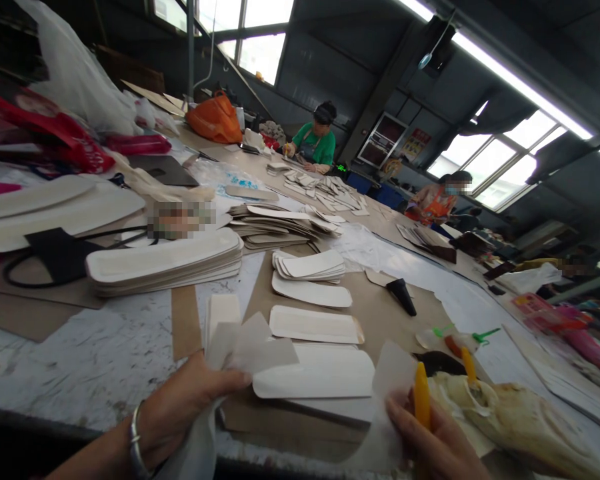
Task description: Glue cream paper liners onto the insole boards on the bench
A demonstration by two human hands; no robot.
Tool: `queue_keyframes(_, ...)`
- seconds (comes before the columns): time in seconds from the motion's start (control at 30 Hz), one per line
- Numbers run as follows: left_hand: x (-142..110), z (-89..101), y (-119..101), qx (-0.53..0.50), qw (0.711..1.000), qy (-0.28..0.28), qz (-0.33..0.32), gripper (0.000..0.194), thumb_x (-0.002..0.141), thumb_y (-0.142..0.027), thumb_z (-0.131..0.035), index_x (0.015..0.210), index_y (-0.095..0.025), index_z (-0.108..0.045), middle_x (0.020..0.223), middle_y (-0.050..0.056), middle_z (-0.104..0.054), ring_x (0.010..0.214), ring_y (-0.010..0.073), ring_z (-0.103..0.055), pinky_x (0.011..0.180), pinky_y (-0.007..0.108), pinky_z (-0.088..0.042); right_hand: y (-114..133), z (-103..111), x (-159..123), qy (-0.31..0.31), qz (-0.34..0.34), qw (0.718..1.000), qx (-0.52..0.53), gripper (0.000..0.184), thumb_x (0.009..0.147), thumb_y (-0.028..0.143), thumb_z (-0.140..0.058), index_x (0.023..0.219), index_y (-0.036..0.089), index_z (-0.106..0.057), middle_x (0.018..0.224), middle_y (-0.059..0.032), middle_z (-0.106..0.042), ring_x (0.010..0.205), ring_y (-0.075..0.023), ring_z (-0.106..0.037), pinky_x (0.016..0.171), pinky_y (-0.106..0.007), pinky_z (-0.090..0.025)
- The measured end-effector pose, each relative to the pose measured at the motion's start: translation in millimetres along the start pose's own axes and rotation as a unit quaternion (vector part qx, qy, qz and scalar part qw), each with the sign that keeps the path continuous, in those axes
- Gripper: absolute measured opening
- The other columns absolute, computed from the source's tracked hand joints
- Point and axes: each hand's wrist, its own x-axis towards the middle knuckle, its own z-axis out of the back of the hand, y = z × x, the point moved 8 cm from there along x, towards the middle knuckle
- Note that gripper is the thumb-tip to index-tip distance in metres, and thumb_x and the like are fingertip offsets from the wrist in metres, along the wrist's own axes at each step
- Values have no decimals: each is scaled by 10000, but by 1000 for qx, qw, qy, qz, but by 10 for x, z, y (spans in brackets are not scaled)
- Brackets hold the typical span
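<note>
My left hand [187, 393], with a silver bangle at the wrist, pinches several thin translucent white sheets [253, 347] between thumb and fingers. At lower right, my right hand [427, 430] grips another translucent sheet [393, 373] together with a yellow-handled tool [423, 397]; the tool's working end cannot be made out. Between both hands lies a white board piece with rounded corners [315, 372]. Behind it sit a similar white piece [316, 325] and a small stack of such pieces [310, 265], on brown sheeting [370, 300].
Larger stacks of white-topped pieces [165, 257] stand at left and behind. A black cone [403, 297], a green-tipped bottle [473, 339] and a glue-crusted container [525, 420] lie to the right. Two people [316, 143] work farther off. An orange bag [215, 119] rests on the table's far side.
</note>
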Motion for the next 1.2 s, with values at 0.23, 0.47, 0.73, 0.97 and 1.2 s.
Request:
queue_keyframes(0.23,115,113,-37,93,995,-43,5,516,510,-394,-774,956,-156,-671,869,70,-714,837,287,-636,781,342,-489,243,-91,475,141,12,978,-151,283,621,443,-688,604,167,-630,514,27,-476,493,-107,-381,472,-211,-319)
queue_keyframes(0.47,128,251,198,148,976,-154,52,344,639,-468,-635,784,-158,-675,826,86,-715,889,299,-622,836,363,-442,259,-1011,645,318,30,928,-193,234,701,342,-577,551,169,-529,479,73,-321,473,-75,-232,436,-208,-174)
queue_keyframes(0.73,223,267,358,156,973,-160,52,266,623,-447,-628,696,-195,-671,802,59,-718,900,307,-620,831,340,-446,279,-1363,764,351,70,883,-303,169,696,232,-560,547,182,-497,508,61,-413,485,-84,-337,442,-196,-210)
queue_keyframes(0.97,246,242,347,161,971,-168,51,313,617,-507,-629,650,-196,-649,722,58,-700,809,291,-625,737,321,-479,270,-1421,789,324,105,861,-379,170,721,244,-578,568,186,-533,515,49,-438,486,-93,-353,466,-209,-215)
queue_keyframes(1.2,342,330,464,212,955,-207,7,296,530,-464,-682,560,-206,-542,566,-22,-584,606,193,-567,601,254,-442,288,-1448,756,335,103,829,-435,142,750,289,-561,695,180,-633,576,22,-509,525,-110,-408,495,-215,-237)
